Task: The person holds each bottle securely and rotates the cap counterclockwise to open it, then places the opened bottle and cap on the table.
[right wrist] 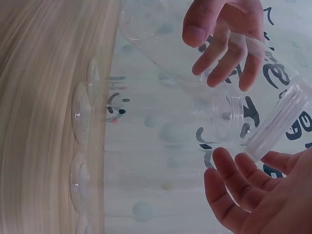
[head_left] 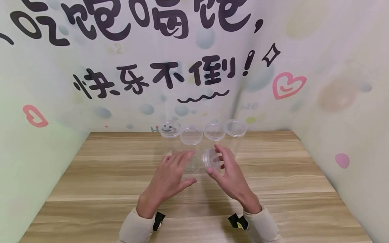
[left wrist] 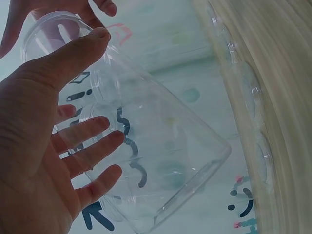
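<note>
A clear plastic jar [left wrist: 170,141] is held tilted, its ridged top [head_left: 210,159] up toward my right hand and its base pointing down and away. My right hand [head_left: 232,177] holds that top end, thumb at the lower edge and fingers at the upper side. My left hand [head_left: 170,175] is beside the jar's body, thumb and fingers spread apart and loosely extended. In the left wrist view its thumb [left wrist: 80,53] overlaps the jar near the top.
Several similar clear jars stand upright side by side at the table's back, among them one jar [head_left: 191,135] at centre left and another jar [head_left: 235,128] at the right end. Behind the wooden table [head_left: 106,189] hangs a printed white backdrop [head_left: 127,111].
</note>
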Action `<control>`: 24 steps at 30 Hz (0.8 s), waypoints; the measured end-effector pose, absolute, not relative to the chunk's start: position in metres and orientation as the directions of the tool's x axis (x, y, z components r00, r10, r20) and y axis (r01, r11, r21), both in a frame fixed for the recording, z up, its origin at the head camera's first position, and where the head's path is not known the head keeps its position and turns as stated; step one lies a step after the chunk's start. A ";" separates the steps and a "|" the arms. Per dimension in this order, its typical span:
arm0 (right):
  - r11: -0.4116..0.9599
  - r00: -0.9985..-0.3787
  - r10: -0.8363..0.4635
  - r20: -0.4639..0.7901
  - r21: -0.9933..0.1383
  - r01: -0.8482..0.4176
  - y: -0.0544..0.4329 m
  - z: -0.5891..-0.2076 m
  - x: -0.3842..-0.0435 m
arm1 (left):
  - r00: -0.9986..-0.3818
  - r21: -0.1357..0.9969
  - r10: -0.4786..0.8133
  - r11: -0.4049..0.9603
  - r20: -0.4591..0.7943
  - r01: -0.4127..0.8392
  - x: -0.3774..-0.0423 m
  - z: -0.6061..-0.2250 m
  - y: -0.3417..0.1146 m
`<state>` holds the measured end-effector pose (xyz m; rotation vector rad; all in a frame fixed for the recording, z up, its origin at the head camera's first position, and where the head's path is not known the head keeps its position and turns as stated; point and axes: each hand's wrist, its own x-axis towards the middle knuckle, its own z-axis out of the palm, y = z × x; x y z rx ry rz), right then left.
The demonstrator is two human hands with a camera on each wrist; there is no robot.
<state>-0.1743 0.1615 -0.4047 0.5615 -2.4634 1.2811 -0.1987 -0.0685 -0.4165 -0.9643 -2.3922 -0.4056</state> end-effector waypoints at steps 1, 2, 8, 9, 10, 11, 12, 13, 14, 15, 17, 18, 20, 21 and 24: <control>0.536 -0.881 -0.196 0.431 -0.705 -0.464 0.161 -0.405 -0.174 | -0.603 0.074 0.553 0.699 0.575 0.711 -0.199 -0.417 -0.068; 0.543 -0.886 -0.192 0.423 -0.706 -0.455 0.161 -0.405 -0.174 | -0.597 0.070 0.555 0.696 0.580 0.715 -0.199 -0.417 -0.068; 0.534 -0.896 -0.168 0.411 -0.726 -0.433 0.159 -0.403 -0.173 | -0.590 0.061 0.556 0.696 0.586 0.716 -0.198 -0.416 -0.067; 0.530 -0.896 -0.164 0.413 -0.729 -0.433 0.159 -0.403 -0.173 | -0.594 0.061 0.557 0.698 0.581 0.714 -0.198 -0.416 -0.067; 0.527 -0.895 -0.161 0.417 -0.730 -0.435 0.159 -0.403 -0.173 | -0.597 0.061 0.557 0.700 0.578 0.712 -0.197 -0.416 -0.067; 0.524 -0.894 -0.158 0.419 -0.732 -0.436 0.159 -0.403 -0.173 | -0.600 0.061 0.558 0.702 0.573 0.710 -0.197 -0.417 -0.067; 0.522 -0.893 -0.157 0.422 -0.732 -0.438 0.159 -0.403 -0.173 | -0.601 0.060 0.558 0.703 0.572 0.709 -0.197 -0.416 -0.067; 0.520 -0.893 -0.156 0.422 -0.734 -0.437 0.159 -0.403 -0.173 | -0.605 0.059 0.559 0.705 0.567 0.707 -0.197 -0.416 -0.067; 0.517 -0.893 -0.155 0.421 -0.736 -0.437 0.159 -0.403 -0.173 | -0.606 0.057 0.560 0.706 0.565 0.705 -0.197 -0.417 -0.067; 0.515 -0.893 -0.156 0.422 -0.737 -0.438 0.160 -0.403 -0.173 | -0.607 0.056 0.560 0.707 0.564 0.705 -0.197 -0.416 -0.067; 0.513 -0.893 -0.160 0.420 -0.738 -0.439 0.160 -0.403 -0.173 | -0.611 0.057 0.560 0.709 0.560 0.703 -0.197 -0.416 -0.068; 0.512 -0.892 -0.163 0.422 -0.736 -0.442 0.160 -0.403 -0.173 | -0.612 0.061 0.559 0.709 0.559 0.703 -0.197 -0.415 -0.068; 0.514 -0.887 -0.171 0.430 -0.729 -0.452 0.161 -0.403 -0.174 | -0.619 0.069 0.557 0.710 0.554 0.701 -0.197 -0.415 -0.069; 0.515 -0.883 -0.176 0.436 -0.723 -0.460 0.161 -0.403 -0.174 | -0.621 0.075 0.556 0.709 0.553 0.701 -0.197 -0.415 -0.069; 0.513 -0.869 -0.191 0.456 -0.708 -0.484 0.163 -0.403 -0.176 | -0.624 0.085 0.554 0.707 0.552 0.702 -0.197 -0.415 -0.070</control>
